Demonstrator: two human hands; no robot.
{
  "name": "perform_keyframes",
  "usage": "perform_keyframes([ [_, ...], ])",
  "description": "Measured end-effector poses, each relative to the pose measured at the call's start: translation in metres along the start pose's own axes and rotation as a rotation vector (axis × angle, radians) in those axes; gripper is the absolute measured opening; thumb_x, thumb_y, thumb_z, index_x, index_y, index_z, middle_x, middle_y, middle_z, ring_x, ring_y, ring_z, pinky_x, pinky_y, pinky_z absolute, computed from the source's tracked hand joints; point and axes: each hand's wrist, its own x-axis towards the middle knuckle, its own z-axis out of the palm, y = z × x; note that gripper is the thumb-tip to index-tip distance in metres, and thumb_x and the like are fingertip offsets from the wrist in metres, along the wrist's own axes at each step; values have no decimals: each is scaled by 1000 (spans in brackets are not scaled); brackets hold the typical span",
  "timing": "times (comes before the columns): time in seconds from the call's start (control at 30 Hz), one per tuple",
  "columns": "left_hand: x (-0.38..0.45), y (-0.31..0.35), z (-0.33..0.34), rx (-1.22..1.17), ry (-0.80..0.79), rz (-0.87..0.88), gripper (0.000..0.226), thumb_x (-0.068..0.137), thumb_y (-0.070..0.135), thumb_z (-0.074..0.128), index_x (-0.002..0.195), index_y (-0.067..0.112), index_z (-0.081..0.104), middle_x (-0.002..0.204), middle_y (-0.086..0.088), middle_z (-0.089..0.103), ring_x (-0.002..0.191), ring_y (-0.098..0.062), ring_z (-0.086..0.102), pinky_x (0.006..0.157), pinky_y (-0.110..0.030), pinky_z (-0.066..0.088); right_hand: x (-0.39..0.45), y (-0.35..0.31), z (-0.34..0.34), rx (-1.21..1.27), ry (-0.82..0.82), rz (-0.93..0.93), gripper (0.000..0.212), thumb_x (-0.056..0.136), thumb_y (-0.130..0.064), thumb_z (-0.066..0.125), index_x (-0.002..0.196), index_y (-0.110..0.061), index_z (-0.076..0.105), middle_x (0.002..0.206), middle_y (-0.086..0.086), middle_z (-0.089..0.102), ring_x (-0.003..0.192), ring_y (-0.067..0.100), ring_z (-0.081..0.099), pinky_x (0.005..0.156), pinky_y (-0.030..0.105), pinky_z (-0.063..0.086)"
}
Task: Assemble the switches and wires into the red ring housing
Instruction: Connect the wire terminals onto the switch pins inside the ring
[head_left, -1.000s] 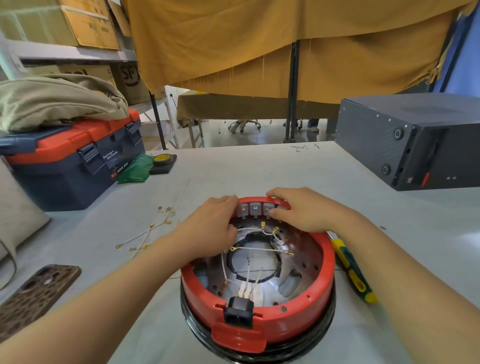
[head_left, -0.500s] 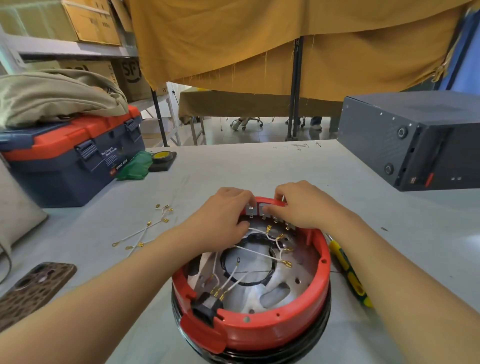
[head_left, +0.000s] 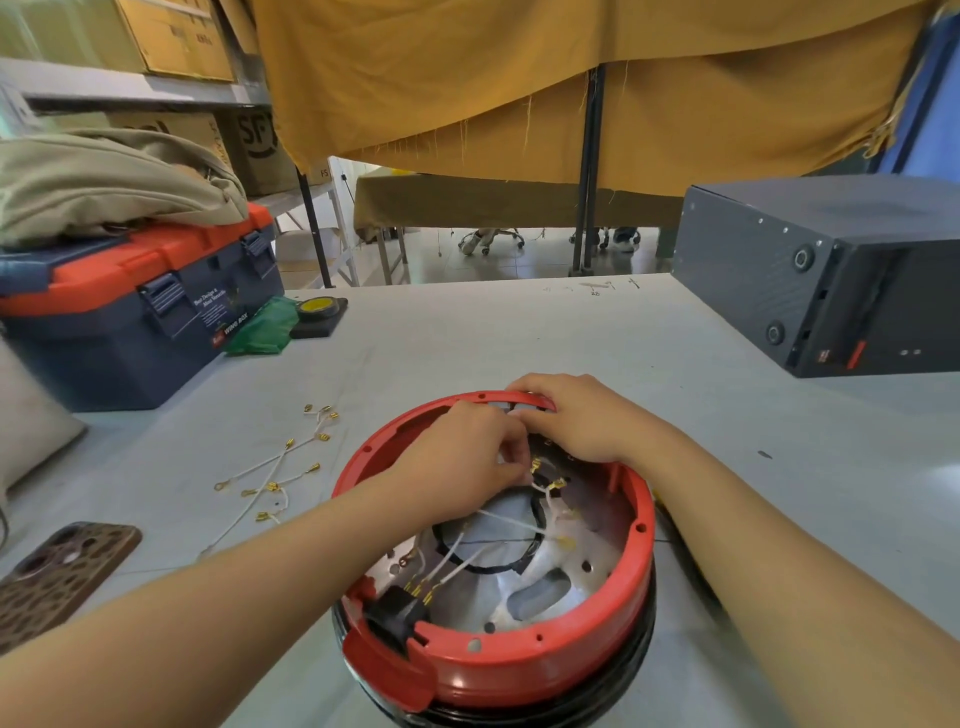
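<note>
Grey table (head_left: 519, 338), wide and bare in the middle; red ring housing (head_left: 519, 670) sits at its near edge on a black base (head_left: 613, 696), tilted so the far rim is up. Dark toolbox (head_left: 119, 332) far left, black case (head_left: 831, 280) far right. Both hands work at the far inner wall of the ring. Right hand (head_left: 587, 421) curls its fingers over the far rim, bracing it; the switches there are hidden beneath the hands. Left hand (head_left: 462, 467) pinches something small by a brass terminal (head_left: 535, 464), most likely a white lead (head_left: 506, 517); contact itself is hidden. Black socket (head_left: 395, 618) at the near rim already carries leads. Step in hand, judged: seating a terminal onto a switch tab. Next calls for a straight push, ring held steady. Spare wires (head_left: 275, 473) lie left of the ring, not yet fitted.
</note>
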Motion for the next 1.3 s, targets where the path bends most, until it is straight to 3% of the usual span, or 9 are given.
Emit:
perform_keyframes([
  [0.2, -1, -7, -10, -137, 15, -103, 6, 80, 14, 68, 75, 14, 65, 61, 10, 58, 55, -1, 51, 62, -20, 44, -7, 1, 3, 49, 50, 61, 27, 94, -33, 52, 118, -25, 59, 110, 2, 64, 95, 17, 55, 76, 26, 39],
  [0.37, -2, -15, -19, -183, -29, -213, 3, 80, 17, 69, 77, 16, 68, 71, 1, 68, 61, -7, 56, 68, -25, 48, -15, -3, 7, 10, 92, 113, 28, 95, -36, 49, 118, -22, 57, 108, 5, 63, 95, 22, 57, 79, 32, 45],
  [0.53, -2, -13, -16, -141, -59, -252, 14, 80, 28, 69, 75, 15, 69, 66, 3, 63, 66, -10, 55, 65, -24, 45, -21, -7, 6, -152, 15, 143, 34, 99, -38, 40, 125, -18, 47, 113, 9, 59, 98, 26, 53, 84, 37, 45],
  [0.67, 0, -10, -13, -152, -72, -253, 11, 79, 27, 71, 73, 17, 69, 59, 9, 57, 58, -4, 51, 54, -14, 38, -18, -9, -7, -183, -83, 181, 38, 95, -46, 43, 125, -23, 48, 108, 4, 58, 89, 20, 52, 71, 30, 41],
  [0.73, 0, -10, -12, -196, -82, -269, 10, 79, 25, 71, 73, 17, 70, 59, 9, 59, 58, -5, 53, 58, -17, 44, -12, -8, -10, -159, -75, 174, 40, 93, -52, 45, 122, -25, 52, 113, 2, 60, 95, 19, 55, 73, 29, 40],
  [0.83, 1, -11, -13, -263, -104, -303, 10, 80, 24, 70, 72, 18, 71, 62, 4, 64, 60, -8, 57, 70, -27, 50, -4, -7, -6, 22, -28, 93, 38, 94, -44, 47, 126, -25, 55, 125, -1, 59, 113, 16, 54, 86, 26, 39],
  [1.0, 3, -14, -13, -347, -143, -345, 11, 82, 22, 68, 72, 20, 71, 67, -3, 66, 60, -11, 56, 65, -26, 46, 1, 2, 2, 285, 11, 47, 21, 94, -26, 54, 109, -22, 68, 113, -4, 67, 108, 10, 58, 99, 31, 42],
  [1.2, 7, -14, -11, -351, -169, -357, 18, 82, 26, 69, 64, 25, 66, 49, 9, 54, 47, -4, 46, 46, -15, 34, 3, 7, -1, 214, -31, -9, 21, 95, -27, 53, 109, -26, 69, 110, -8, 68, 106, 7, 59, 98, 32, 43],
  [1.3, 10, -15, -10, -367, -192, -350, 21, 80, 27, 71, 60, 26, 65, 49, 11, 55, 52, -5, 48, 57, -20, 37, 2, 9, 0, 190, -5, -32, 23, 96, -28, 52, 112, -26, 68, 111, -8, 68, 106, 7, 58, 94, 26, 43],
])
